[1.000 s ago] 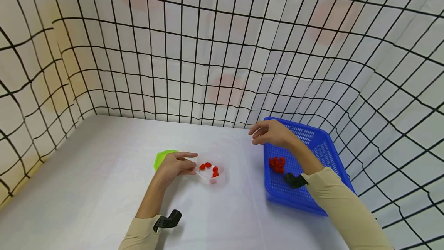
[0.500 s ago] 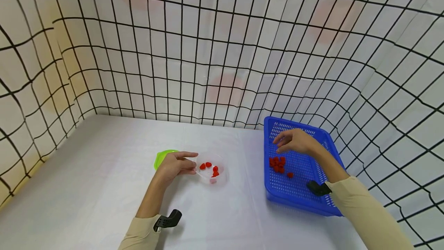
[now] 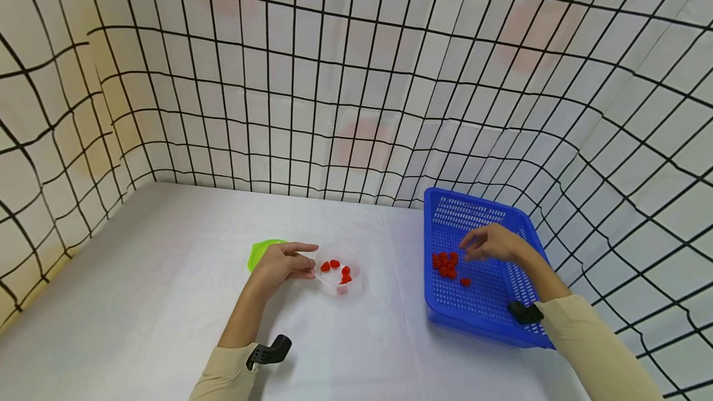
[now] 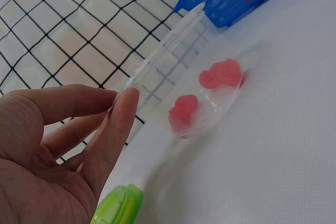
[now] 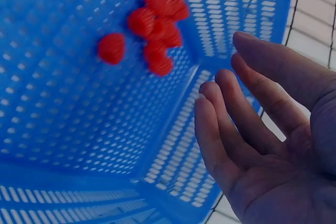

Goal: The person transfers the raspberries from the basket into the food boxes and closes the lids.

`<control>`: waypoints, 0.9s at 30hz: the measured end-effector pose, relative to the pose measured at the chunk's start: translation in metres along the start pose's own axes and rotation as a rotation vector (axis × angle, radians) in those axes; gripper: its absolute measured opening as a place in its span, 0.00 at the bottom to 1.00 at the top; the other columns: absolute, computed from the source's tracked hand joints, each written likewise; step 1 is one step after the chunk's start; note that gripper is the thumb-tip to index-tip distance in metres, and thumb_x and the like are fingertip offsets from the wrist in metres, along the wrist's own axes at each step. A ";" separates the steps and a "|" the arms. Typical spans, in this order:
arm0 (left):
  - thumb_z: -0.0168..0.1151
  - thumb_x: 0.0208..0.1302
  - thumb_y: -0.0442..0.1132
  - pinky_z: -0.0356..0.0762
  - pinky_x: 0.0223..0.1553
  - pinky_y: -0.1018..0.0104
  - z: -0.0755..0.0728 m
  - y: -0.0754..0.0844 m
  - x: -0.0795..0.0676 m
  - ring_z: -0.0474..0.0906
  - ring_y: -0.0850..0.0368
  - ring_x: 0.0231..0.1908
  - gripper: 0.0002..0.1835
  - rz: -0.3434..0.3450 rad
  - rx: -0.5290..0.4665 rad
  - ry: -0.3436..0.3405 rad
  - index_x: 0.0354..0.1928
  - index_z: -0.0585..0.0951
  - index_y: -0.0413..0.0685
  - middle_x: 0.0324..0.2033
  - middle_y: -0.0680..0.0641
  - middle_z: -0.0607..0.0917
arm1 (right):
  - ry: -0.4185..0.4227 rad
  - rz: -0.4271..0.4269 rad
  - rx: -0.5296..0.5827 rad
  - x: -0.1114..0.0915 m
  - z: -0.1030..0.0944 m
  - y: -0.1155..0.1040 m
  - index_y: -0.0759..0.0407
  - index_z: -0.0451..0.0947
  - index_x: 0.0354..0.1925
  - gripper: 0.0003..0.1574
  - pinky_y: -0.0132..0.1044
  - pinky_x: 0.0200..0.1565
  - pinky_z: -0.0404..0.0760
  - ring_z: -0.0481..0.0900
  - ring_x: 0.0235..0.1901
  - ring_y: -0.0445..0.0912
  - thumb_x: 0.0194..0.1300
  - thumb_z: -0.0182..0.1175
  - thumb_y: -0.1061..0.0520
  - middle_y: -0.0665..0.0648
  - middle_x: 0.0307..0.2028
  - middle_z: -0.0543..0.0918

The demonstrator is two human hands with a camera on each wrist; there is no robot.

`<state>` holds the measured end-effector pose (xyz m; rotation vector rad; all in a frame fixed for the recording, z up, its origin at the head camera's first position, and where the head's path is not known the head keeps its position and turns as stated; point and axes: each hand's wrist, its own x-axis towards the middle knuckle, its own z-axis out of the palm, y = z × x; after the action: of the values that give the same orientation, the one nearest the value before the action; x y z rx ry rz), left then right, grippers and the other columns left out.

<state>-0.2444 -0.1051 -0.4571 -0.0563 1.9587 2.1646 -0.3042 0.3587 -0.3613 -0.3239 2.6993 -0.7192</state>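
Note:
My left hand [image 3: 278, 268] pinches the rim of a clear plastic bowl [image 4: 173, 51] between thumb and fingers. Several red berry-like pieces [image 4: 226, 73] lie on the bowl's bottom. Over the blue basket [image 3: 473, 323] hovers my right hand [image 3: 494, 243], its fingers loosely bent and holding nothing. Below and left of it, a cluster of red berry-like pieces [image 5: 160, 24] lies on the basket's floor. One single red piece [image 5: 111, 48] sits a little apart from that cluster.
A bright green lid-like thing [image 3: 260, 254] lies on the white table [image 3: 167, 277] behind my left hand, partly hidden by it. Black netting [image 3: 312, 79] over white sheeting surrounds the table at the back and sides, close to the basket's far edge.
My right hand has moved right and down, from the basket's left edge to over its middle. A single red piece now shows beside the cluster. The left hand stays put on the bowl.

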 end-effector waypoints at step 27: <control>0.66 0.62 0.27 0.89 0.37 0.65 0.001 0.001 0.001 0.87 0.55 0.26 0.20 -0.010 -0.009 0.009 0.57 0.83 0.33 0.35 0.35 0.88 | -0.163 0.174 0.072 0.015 0.023 0.044 0.62 0.86 0.45 0.13 0.52 0.48 0.88 0.85 0.41 0.49 0.60 0.69 0.64 0.56 0.40 0.88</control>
<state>-0.2453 -0.1041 -0.4566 -0.0768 1.9495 2.1710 -0.3152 0.3815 -0.4068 -0.1217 2.5036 -0.7051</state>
